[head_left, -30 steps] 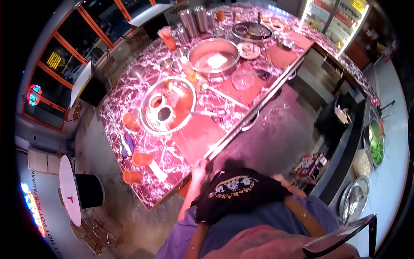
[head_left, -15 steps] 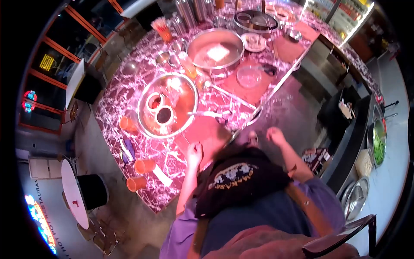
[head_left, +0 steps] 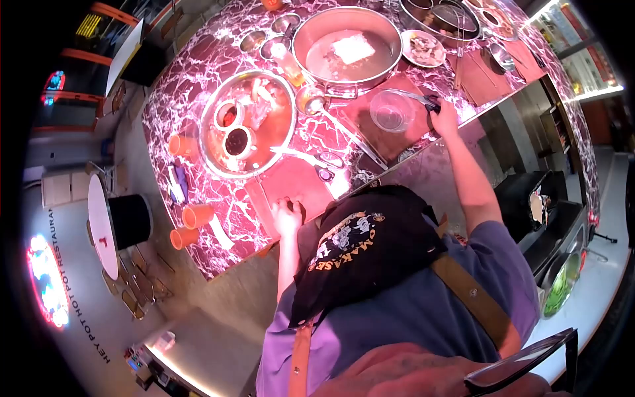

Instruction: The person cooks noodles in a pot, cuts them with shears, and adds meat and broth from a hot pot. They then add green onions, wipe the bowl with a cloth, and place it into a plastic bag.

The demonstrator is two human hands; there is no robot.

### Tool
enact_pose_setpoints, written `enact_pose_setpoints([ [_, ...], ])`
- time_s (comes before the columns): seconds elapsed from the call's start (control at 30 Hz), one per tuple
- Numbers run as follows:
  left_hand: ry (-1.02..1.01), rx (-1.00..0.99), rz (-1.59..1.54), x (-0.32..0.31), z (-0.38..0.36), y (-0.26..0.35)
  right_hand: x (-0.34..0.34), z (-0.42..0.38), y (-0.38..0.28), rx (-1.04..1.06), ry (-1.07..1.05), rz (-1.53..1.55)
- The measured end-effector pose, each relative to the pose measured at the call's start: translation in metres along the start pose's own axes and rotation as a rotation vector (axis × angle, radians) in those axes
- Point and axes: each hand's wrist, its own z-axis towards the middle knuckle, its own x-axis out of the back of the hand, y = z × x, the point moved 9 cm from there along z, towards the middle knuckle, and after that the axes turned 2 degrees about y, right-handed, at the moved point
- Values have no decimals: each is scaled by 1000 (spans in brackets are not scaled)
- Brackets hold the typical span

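Note:
My right hand reaches over the table's edge, with its fingers at the black handles of a pair of scissors. Whether they have closed on the handles cannot be made out. Beside the scissors, a clear bowl sits on a reddish-brown placemat. My left hand rests on another placemat, fingers slightly apart and holding nothing. A second pair of scissors lies beyond it, blades toward a wide metal pan of reddish broth. Two small cups of sauce stand in that pan.
A large round pot holds broth and a pale block. A ladle lies slantwise between the pans. A plate of food is at the back. Orange cups line the left side. Below right is a counter with a bowl of greens.
My right hand has moved from beside my body up to the scissors near the clear bowl. My left hand stays on its placemat, its fingers looser. The view has shifted.

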Motion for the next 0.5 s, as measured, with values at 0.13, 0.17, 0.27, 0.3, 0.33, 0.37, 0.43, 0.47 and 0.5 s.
enact_pose_setpoints([
  [0.13, 25, 94, -10, -6, 1, -6, -24, 31, 3, 9, -372, -284],
  [0.17, 24, 109, -5, -8, -1, -2, -35, 32, 4, 3, -514, -317],
  [0.27, 106, 96, 47, -3, -2, 4, -36, 38, -5, 27, -613, -356],
  [0.3, 103, 100, 56, -3, -1, 0, -37, 37, -7, 57, -641, -405],
  [0.33, 68, 140, -30, -7, 2, -11, -39, 39, -7, 87, -612, -409],
  [0.37, 36, 182, -117, -10, 5, -17, -39, 43, -5, 95, -621, -407],
  [0.43, 130, 211, -148, 4, 10, -28, -47, 49, 0, 34, -733, -382],
  [0.47, 162, 268, -58, 12, 11, -37, -47, 54, 0, 10, -762, -374],
  [0.5, 194, 327, 32, 19, 12, -45, -45, 57, 2, -10, -793, -366],
])
